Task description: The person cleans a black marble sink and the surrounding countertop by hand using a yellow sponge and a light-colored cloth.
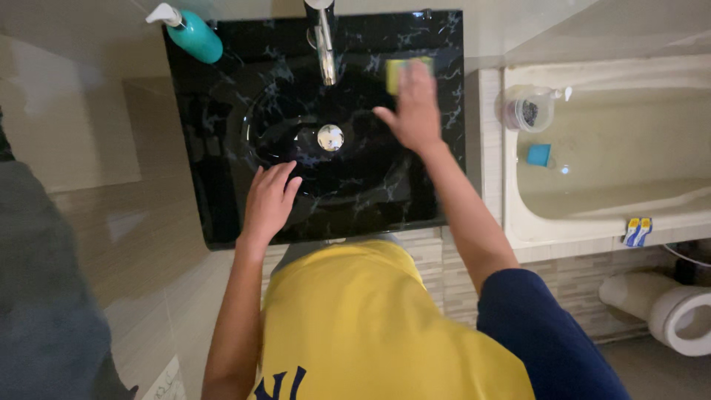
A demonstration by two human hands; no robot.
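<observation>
A black marbled sink (222, 200) with a round bowl and a chrome drain (330, 137) fills the middle of the view. My right hand (413, 111) presses a yellow-green sponge (395, 72) against the sink's back right surface, fingers spread over it. My left hand (268, 200) rests flat on the front rim of the bowl, holding nothing. A chrome tap (324, 41) reaches over the bowl from the back.
A teal soap dispenser (194, 33) stands at the sink's back left corner. To the right lies a white bathtub (518, 222) with a clear jug (527, 110) and a small blue object (539, 154). White pipes (666, 307) lie on the floor at lower right.
</observation>
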